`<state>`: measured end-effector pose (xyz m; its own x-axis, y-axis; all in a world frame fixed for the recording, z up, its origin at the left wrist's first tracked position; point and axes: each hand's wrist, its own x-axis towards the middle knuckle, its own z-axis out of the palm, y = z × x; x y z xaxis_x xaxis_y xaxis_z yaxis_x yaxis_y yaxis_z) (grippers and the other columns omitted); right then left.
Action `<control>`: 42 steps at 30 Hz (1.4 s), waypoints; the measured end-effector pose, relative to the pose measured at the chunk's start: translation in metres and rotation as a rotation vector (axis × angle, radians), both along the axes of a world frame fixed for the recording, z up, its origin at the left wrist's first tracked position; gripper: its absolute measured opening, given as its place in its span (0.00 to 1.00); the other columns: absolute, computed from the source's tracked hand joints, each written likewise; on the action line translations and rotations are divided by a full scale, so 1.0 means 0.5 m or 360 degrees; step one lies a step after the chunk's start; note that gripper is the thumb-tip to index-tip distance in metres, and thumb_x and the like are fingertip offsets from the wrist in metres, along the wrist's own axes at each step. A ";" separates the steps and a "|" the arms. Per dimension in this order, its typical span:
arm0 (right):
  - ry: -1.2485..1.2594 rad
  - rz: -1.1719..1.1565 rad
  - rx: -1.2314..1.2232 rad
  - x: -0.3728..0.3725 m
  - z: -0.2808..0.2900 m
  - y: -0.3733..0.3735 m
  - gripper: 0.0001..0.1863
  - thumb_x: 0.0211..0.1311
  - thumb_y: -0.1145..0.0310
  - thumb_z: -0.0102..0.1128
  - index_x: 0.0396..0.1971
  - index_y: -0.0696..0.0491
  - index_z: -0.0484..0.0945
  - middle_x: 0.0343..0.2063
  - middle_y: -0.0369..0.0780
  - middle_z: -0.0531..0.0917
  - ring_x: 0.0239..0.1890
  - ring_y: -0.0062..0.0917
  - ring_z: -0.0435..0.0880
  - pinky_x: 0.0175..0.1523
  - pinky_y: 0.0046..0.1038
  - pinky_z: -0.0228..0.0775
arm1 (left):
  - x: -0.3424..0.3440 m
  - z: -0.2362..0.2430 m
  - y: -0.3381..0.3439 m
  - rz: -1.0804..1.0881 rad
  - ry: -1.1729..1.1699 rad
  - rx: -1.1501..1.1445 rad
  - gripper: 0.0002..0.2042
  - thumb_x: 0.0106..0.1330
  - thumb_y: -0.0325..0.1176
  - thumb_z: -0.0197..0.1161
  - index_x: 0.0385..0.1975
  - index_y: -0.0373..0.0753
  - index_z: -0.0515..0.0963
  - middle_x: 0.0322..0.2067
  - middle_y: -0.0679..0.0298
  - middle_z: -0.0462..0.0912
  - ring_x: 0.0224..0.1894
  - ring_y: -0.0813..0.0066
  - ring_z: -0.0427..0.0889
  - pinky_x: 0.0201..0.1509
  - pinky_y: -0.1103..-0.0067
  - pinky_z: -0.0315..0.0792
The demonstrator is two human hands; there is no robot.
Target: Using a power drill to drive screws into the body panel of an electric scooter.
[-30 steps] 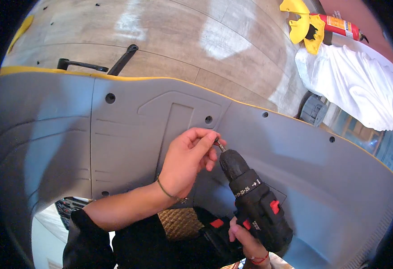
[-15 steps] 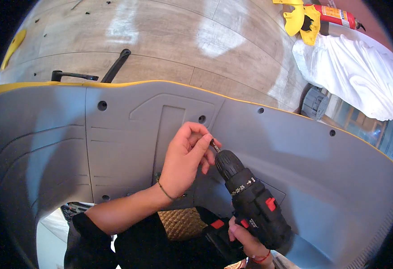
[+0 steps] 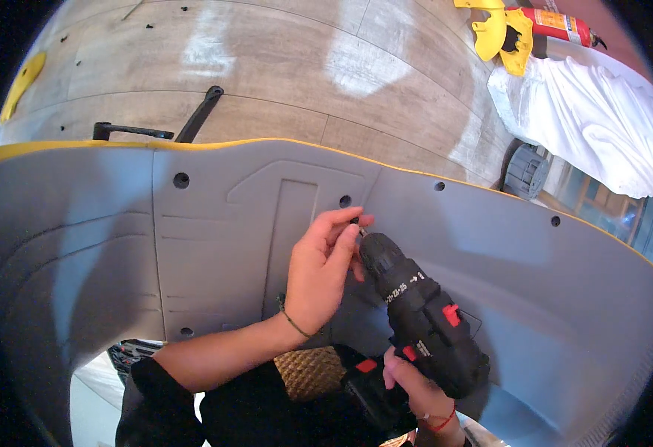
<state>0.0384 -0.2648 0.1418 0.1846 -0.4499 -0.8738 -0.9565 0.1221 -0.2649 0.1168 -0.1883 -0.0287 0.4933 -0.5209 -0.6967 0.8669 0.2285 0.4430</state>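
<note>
My right hand (image 3: pixel 420 389) is wrapped round the handle of a black cordless drill (image 3: pixel 434 328) with red buttons. The drill points up and left, its bit reaching the fingertips of my left hand (image 3: pixel 317 264). Thumb and forefinger of that hand pinch a small dark screw (image 3: pixel 355 221) at the end of the bit; the fingers partly hide it. Just beyond the fingertips is a round screw hole (image 3: pixel 345 201) in a large grey moulded plastic panel (image 3: pixel 218 268) with a yellow edge.
More recessed holes, such as one hole (image 3: pixel 181 180) at the left, dot the panel. Past its edge are black bars (image 3: pixel 201 113), yellow parts (image 3: pixel 519 41), a red fire extinguisher (image 3: pixel 561 26), a white cloth (image 3: pixel 587 123) and a grey round part (image 3: pixel 525 171). Small dark bits lie on the wooden floor (image 3: pixel 282 67).
Both hands have shifted slightly up with the drill and screw, bringing the fingertips closer to the hole. The panel sits a little further right in the picture.
</note>
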 end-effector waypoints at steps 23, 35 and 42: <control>-0.0189 -0.0262 0.0022 0.050 0.016 0.003 0.04 0.60 0.73 0.59 0.29 0.56 0.74 0.16 0.33 0.75 0.19 0.17 0.74 0.27 0.22 0.66 | 0.038 0.042 0.065 -0.0645 -0.0692 0.0327 0.13 0.66 0.22 0.48 0.50 0.33 0.67 0.37 0.53 0.80 0.35 0.59 0.82 0.40 0.70 0.76; -0.0145 -0.0238 0.0011 0.024 0.029 0.012 0.05 0.60 0.72 0.60 0.33 0.55 0.76 0.16 0.32 0.75 0.20 0.15 0.74 0.28 0.21 0.66 | 0.089 0.045 0.056 -0.1125 -0.2374 0.1147 0.05 0.52 0.28 0.58 0.28 0.42 0.71 0.27 0.64 0.70 0.35 0.69 0.77 0.29 0.75 0.76; -0.0203 -0.0274 0.0051 0.000 0.040 0.014 0.06 0.59 0.71 0.61 0.34 0.54 0.75 0.17 0.32 0.76 0.20 0.15 0.74 0.28 0.21 0.66 | 0.078 0.054 0.040 -0.1213 -0.2674 0.1002 0.02 0.49 0.28 0.59 0.22 0.42 0.73 0.27 0.66 0.69 0.34 0.73 0.76 0.28 0.79 0.76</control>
<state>0.0383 -0.2580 0.1620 0.2176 -0.4567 -0.8626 -0.8797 0.2910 -0.3760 0.1557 -0.1680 -0.0015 0.5759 -0.8171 0.0248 -0.6322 -0.4259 0.6472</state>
